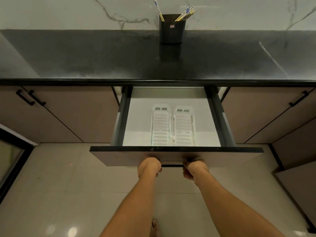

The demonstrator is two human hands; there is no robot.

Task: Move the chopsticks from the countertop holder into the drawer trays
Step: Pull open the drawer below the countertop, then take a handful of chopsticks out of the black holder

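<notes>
A black holder [172,29] stands at the back of the dark countertop [102,55], against the marble wall. Several chopsticks [185,14] stick out of it, most leaning right and a few [158,9] leaning left. Below the counter the drawer [176,153] is pulled out. Two white slotted trays lie side by side in it, the left tray [160,125] and the right tray [183,126]; both hold nothing. My left hand [149,167] and my right hand [194,169] each grip the black drawer handle [171,165] on the drawer front.
Brown cabinet doors with black handles [30,100] [298,100] flank the drawer. A tiled floor [59,194] lies below. A glass door frame [12,159] stands at the far left, and a lower cabinet [299,185] juts out at the right.
</notes>
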